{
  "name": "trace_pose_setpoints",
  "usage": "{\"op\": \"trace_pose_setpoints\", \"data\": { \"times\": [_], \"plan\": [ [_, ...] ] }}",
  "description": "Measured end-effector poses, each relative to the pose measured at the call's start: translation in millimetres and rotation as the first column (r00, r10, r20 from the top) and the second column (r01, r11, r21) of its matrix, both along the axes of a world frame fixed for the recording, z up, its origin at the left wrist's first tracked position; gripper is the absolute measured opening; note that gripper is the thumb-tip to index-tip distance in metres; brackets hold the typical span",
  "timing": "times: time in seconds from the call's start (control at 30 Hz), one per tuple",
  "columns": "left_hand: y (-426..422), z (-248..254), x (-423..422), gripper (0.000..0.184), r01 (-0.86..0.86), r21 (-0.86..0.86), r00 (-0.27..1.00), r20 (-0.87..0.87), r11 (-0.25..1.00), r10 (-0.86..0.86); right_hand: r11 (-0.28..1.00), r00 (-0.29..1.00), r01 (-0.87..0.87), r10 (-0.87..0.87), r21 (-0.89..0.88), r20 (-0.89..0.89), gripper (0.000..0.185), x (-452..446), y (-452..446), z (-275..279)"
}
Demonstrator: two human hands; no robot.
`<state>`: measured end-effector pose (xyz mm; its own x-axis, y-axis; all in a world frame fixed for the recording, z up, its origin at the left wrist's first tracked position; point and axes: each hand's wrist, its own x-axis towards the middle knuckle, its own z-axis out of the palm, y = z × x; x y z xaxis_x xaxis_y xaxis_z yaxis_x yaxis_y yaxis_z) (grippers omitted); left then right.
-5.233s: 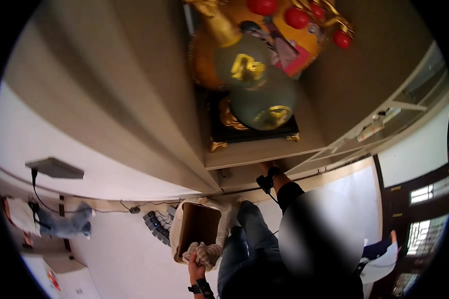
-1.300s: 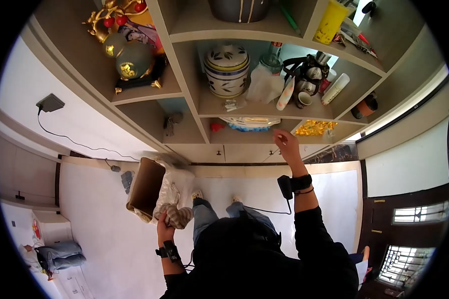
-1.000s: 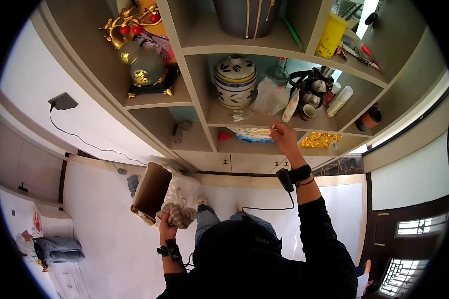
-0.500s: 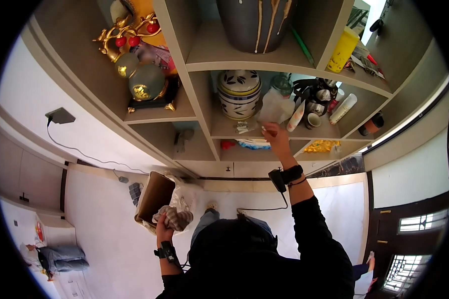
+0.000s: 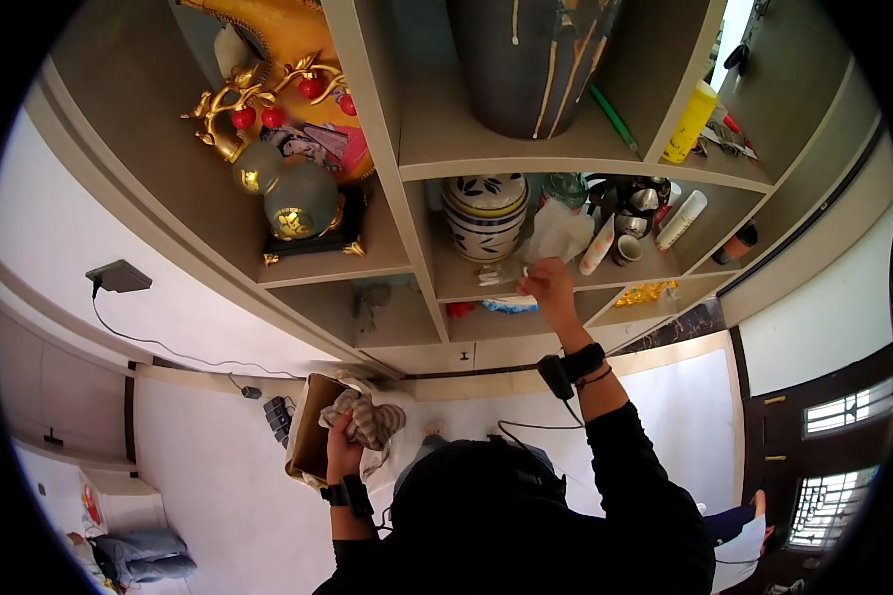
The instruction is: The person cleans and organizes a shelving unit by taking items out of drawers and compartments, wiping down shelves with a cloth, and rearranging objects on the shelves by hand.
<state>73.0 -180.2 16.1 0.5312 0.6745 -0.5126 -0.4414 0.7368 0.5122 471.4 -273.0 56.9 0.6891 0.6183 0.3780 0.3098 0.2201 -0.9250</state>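
Note:
My left hand [image 5: 343,446] is closed around a brown-and-white striped cloth [image 5: 375,424], which hangs over the edge of a cardboard box [image 5: 311,451]. At the front of the middle shelf, my right hand [image 5: 548,285] has its fingers pinched together around a small white piece that I cannot make out. Just left of those fingers lie several small white pieces [image 5: 490,275] on the shelf. Behind them stands a lidded, patterned ceramic jar [image 5: 485,220]. A crumpled whitish plastic bag [image 5: 560,234] sits right behind my right hand, beside a slim white-and-orange tube [image 5: 597,248].
A small cup [image 5: 626,250] and a white spray can [image 5: 682,220] stand farther right. Above is a big dark vase [image 5: 526,74]; a gourd ornament [image 5: 303,201] fills the left compartment. A power strip [image 5: 279,421] lies on the floor by the box. Other people are at both sides.
The view has shifted, so the shelves sit lower. My left hand has lifted the striped cloth slightly toward the shelves. My right hand stays at the shelf edge, fingers still pinched.

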Motion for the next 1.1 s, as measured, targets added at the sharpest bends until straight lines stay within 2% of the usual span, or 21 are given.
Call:
{"op": "trace_pose_setpoints", "data": {
  "times": [0.07,0.1,0.17,0.4,0.5,0.57,0.7,0.77,0.83,0.87,0.9,0.93,0.97,1.03,1.1],
  "plan": [
    [4.3,7.1,4.0,0.020,0.062,0.102,0.998,-0.012,0.993,-0.061,0.997,0.958,-0.062,0.070,0.038,-0.278,0.027,-12.4,-3.7,16.7],
    [6.1,10.1,5.3,0.020,0.066,0.101,0.998,-0.009,0.993,-0.066,0.998,0.959,-0.058,0.065,0.037,-0.275,0.027,-17.6,-5.6,26.3],
    [9.3,16.6,6.8,0.020,0.050,-0.025,0.996,0.081,0.998,-0.048,0.996,0.967,-0.062,0.046,-0.059,-0.249,0.028,-26.9,-8.6,42.5],
    [15.0,11.8,10.1,0.022,0.036,0.013,0.999,0.023,0.999,-0.036,0.997,0.945,-0.077,0.069,-0.012,-0.319,0.032,-39.4,-13.0,63.2],
    [11.4,29.7,19.1,0.025,0.102,0.063,0.995,0.002,0.993,-0.103,0.993,0.955,-0.090,0.066,-0.071,-0.289,0.029,-52.2,-20.0,81.0],
    [6.9,51.6,29.9,0.028,0.057,0.092,0.998,-0.028,0.994,-0.054,0.985,0.904,-0.170,0.168,0.030,-0.394,0.027,-66.7,-27.7,97.4],
    [10.7,74.4,37.9,0.032,0.077,0.125,0.997,-0.008,0.989,-0.077,0.971,0.884,-0.224,0.237,0.079,-0.402,0.023,-94.5,-36.3,127.1],
    [9.1,98.9,47.0,0.040,0.107,0.170,0.989,0.087,0.980,-0.123,0.966,0.915,-0.248,0.259,0.075,-0.310,0.020,-108.4,-40.1,141.7],
    [2.5,134.6,62.6,0.049,0.105,0.257,0.971,0.181,0.961,-0.154,0.961,0.908,-0.271,0.273,0.052,-0.317,0.020,-120.2,-44.0,156.2],
    [0.6,150.4,65.2,0.055,0.096,0.323,0.982,0.123,0.941,-0.143,0.946,0.914,-0.302,0.322,0.117,-0.248,0.021,-125.4,-44.1,159.4],
    [-1.8,162.7,70.3,0.055,0.096,0.317,0.984,0.115,0.944,-0.138,0.925,0.914,-0.334,0.364,0.181,-0.176,0.021,-129.6,-44.5,162.9],
    [-4.8,173.5,76.6,0.057,0.090,0.403,0.977,0.141,0.911,-0.159,0.928,0.930,-0.347,0.359,0.137,-0.080,0.023,-132.9,-45.7,167.7],
    [-6.6,181.7,81.1,0.059,0.081,0.487,0.969,0.166,0.869,-0.183,0.927,0.928,-0.349,0.362,0.138,-0.085,0.023,-136.2,-45.9,172.4],
    [-11.0,192.1,86.2,0.065,0.100,0.518,0.970,0.141,0.850,-0.200,0.939,0.942,-0.333,0.326,0.082,0.083,0.023,-143.4,-45.5,180.6],
    [-22.8,202.1,98.6,0.069,0.058,0.574,0.952,0.215,0.817,-0.219,0.946,0.944,-0.319,0.310,0.066,0.116,0.023,-148.0,-44.8,187.8]
  ]
}}
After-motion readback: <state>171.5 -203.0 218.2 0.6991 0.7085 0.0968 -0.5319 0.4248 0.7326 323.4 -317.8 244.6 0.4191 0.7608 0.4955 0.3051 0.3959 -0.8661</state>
